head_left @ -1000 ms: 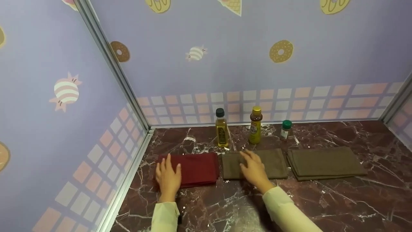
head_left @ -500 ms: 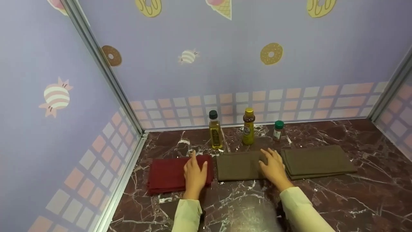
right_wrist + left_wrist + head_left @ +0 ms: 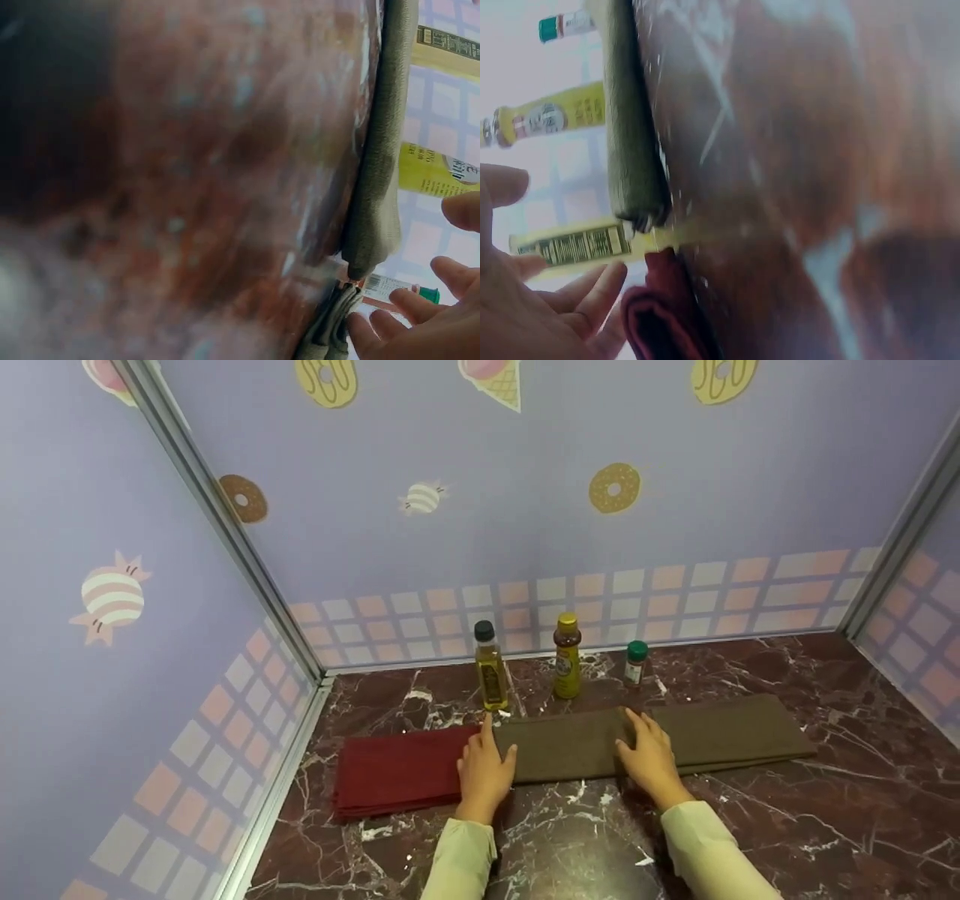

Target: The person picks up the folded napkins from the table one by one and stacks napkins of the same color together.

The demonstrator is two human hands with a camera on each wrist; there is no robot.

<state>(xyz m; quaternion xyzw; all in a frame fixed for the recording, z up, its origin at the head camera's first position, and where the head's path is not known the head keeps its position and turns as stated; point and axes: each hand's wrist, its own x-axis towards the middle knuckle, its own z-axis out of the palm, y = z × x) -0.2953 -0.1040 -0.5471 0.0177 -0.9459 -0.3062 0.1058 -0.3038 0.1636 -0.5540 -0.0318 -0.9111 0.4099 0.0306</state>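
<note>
A folded red cloth (image 3: 405,769) lies at the left of a row, beside a folded olive cloth (image 3: 566,746) in the middle and a second folded olive cloth (image 3: 735,727) on the right. My left hand (image 3: 486,776) is over the spot where the red cloth meets the middle one, fingers spread and relaxed. In the left wrist view its fingers (image 3: 600,289) are near the red cloth's folded end. My right hand (image 3: 651,757) is where the two olive cloths meet, fingers loosely spread. In the right wrist view, fingertips (image 3: 364,330) reach the right cloth's edge. Neither hand grips anything.
Behind the cloths stand an oil bottle (image 3: 492,675) with a dark cap, a yellow-capped bottle (image 3: 567,664) and a small green-capped jar (image 3: 635,664). The marbled tabletop (image 3: 585,847) ends at a patterned back wall (image 3: 525,547) and a left side panel (image 3: 202,675).
My left hand has slid from the red cloth's left end to its right end. The right hand has moved rightward across the middle olive cloth to its right end. The head view has shifted slightly.
</note>
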